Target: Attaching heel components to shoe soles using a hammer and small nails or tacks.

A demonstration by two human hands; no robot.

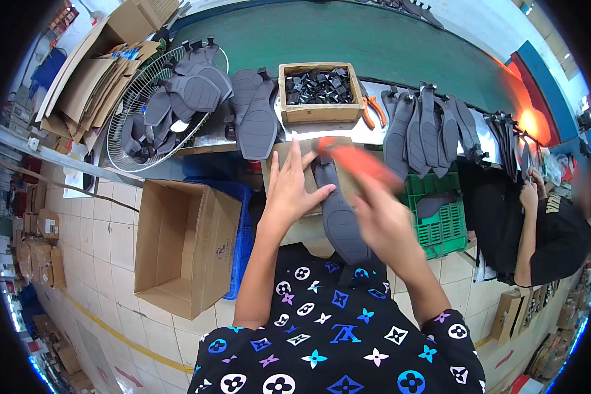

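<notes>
A dark grey sandal sole (343, 223) lies with its narrow end on a brown board (282, 154) at the bench edge, its wide end reaching toward my body. My left hand (290, 187) is open with fingers spread over the board, the thumb pressing on the sole. Closed around an orange-red tool (361, 161), my right hand (387, 220) is above the sole's right side. Motion smears the tool, so its exact kind is unclear. Just beyond the board stands a wooden box (322, 115) of small black buckle-like pieces, with orange-handled pliers (374, 111) at its right.
More soles (256, 125) lie left of the box, others (420, 131) to its right. A wire basket (121, 138) holds several soles. Below the bench are a cardboard box (167, 249), a blue crate (244, 236) and a green crate (440, 226). Another person (538, 230) works at the right.
</notes>
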